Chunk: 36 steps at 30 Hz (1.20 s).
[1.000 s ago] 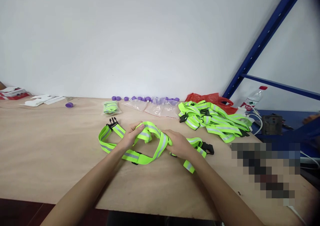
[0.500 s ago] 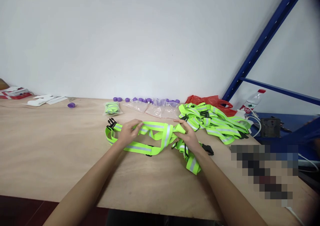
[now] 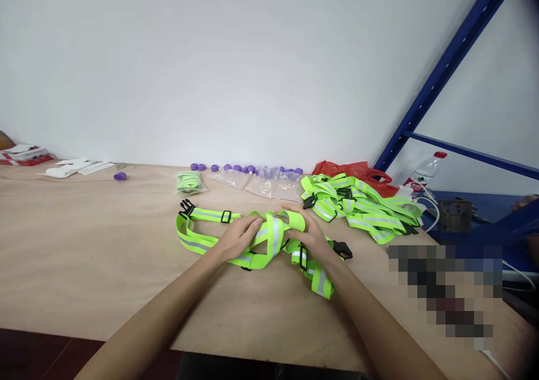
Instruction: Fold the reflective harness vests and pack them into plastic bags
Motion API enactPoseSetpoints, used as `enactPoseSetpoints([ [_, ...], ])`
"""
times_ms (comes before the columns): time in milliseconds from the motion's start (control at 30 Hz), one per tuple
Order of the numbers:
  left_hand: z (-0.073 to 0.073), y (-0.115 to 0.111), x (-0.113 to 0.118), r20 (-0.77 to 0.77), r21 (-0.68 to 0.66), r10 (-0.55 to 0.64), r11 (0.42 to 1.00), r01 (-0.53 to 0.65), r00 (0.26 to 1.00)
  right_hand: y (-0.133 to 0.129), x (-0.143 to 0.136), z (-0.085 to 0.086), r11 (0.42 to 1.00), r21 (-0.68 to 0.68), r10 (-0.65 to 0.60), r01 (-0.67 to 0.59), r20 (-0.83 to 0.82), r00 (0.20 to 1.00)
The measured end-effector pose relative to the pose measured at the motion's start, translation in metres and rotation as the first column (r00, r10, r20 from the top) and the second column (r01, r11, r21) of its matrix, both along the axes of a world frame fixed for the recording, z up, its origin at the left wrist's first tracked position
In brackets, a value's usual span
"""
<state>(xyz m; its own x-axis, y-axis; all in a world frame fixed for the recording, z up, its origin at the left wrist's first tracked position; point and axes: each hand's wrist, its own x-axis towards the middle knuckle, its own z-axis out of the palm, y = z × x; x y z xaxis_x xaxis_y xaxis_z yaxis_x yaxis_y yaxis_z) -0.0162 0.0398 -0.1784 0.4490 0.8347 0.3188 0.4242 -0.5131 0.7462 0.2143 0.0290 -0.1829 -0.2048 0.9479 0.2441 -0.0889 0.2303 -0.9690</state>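
Head view. Both hands grasp a lime-green reflective strap [image 3: 275, 237] near the middle of the wooden tabletop [image 3: 105, 256]: the left hand [image 3: 240, 238] left of a crossing band, the right hand [image 3: 311, 238] at a loop. The webbing probably handles best laid flat and untwisted, its black prong buckle [image 3: 187, 206] clear of the folds. Behind, a pale wall [image 3: 252, 77]; right, a blue metal rack [image 3: 450, 65].

The lime-green strap [image 3: 269, 251] has a silver stripe [image 3: 276, 235] and black buckles [image 3: 342, 249].
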Motion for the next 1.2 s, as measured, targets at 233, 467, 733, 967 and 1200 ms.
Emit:
enactPoseSetpoints([
  [233,-0.001,-0.002,0.007,0.178,-0.289,-0.167,0.933,0.213,0.97,-0.013,-0.009,0.013,0.956,0.031,0.289,-0.291,0.053,0.956],
  [467,-0.003,-0.005,0.006,0.211,-0.248,-0.116,0.954,0.168,0.971,-0.013,-0.001,0.025,0.996,-0.076,-0.071,0.042,-0.431,0.899],
  [733,-0.009,0.002,0.002,0.057,0.068,0.072,0.995,-0.076,0.996,-0.011,0.012,0.028,0.962,-0.271,0.051,-0.023,0.097,0.994],
  [967,-0.01,0.004,-0.004,0.005,0.062,0.119,0.991,-0.119,0.993,-0.009,-0.004,0.008,0.966,-0.218,0.213,-0.137,0.375,0.902],
  [1200,-0.008,0.002,0.0,0.391,-0.202,0.002,0.976,0.084,0.92,-0.006,-0.009,0.013,0.951,-0.309,-0.005,-0.028,-0.105,0.995],
])
